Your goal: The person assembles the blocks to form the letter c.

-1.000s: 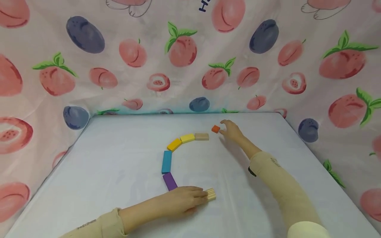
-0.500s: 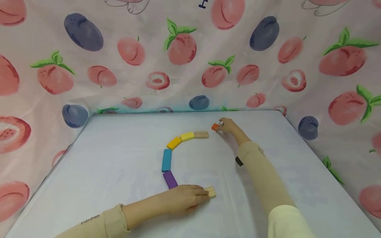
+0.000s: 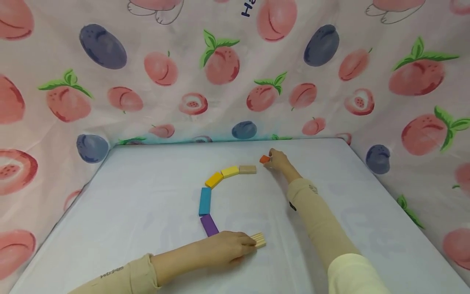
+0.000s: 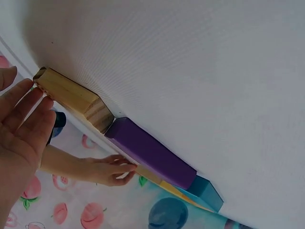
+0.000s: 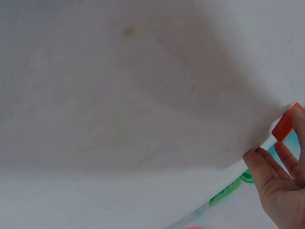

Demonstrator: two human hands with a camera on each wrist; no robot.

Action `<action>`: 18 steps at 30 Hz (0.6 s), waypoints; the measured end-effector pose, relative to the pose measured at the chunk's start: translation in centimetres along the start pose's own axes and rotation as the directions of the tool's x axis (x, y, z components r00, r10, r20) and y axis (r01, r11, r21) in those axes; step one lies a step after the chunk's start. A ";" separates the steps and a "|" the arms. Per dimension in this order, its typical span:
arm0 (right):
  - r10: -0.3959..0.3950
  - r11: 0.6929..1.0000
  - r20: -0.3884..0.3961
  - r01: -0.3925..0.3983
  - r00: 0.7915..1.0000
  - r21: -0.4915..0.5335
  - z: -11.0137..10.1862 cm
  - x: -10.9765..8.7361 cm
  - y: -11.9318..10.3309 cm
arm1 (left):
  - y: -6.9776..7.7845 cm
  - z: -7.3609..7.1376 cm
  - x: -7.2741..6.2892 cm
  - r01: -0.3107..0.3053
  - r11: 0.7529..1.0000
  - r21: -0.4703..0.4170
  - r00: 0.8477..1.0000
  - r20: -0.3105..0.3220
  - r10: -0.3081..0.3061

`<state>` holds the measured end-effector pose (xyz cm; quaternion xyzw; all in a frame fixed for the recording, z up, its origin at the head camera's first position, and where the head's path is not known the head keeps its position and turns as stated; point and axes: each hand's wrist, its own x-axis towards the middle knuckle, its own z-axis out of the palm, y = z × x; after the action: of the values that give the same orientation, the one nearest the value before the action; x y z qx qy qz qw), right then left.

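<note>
My left hand (image 3: 227, 247) lies over a pale wooden block (image 3: 259, 240), its grooved end poking out beyond the fingertips. Nearly straight fingers (image 4: 31, 107) touch that block's side in the left wrist view. At the far right of the arc, my right hand (image 3: 280, 161) pinches an orange block (image 3: 264, 159), thumb on its face in the right wrist view. Whether the orange block touches the table is unclear. Beside it lies a tan block (image 3: 247, 169), not touching it. A purple block (image 4: 152, 152) abuts the wooden one.
Tan, yellow (image 3: 230, 171), amber (image 3: 214, 179), blue (image 3: 205, 201) and purple blocks curve end to end across the white-covered table (image 3: 147, 204). Fruit-print cloth (image 3: 165, 98) walls the back and sides. A dark object (image 3: 292, 206) shows under the right sleeve.
The right hand has closed from beside the orange block onto it, and the block has turned slightly. My left hand stays almost where it was.
</note>
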<state>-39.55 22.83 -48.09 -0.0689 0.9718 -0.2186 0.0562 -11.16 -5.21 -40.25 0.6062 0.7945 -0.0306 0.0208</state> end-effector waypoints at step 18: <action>0.078 0.994 -0.005 -0.077 0.997 0.072 -3.1 -6.3 -5.4 | -0.2 -0.4 0.2 0.024 0.997 -0.079 1.000 0.005 -0.023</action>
<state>-33.16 20.33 -42.45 -0.0284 0.9654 -0.2512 0.0635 -11.41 -5.03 -39.82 0.5954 0.8021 -0.0004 0.0459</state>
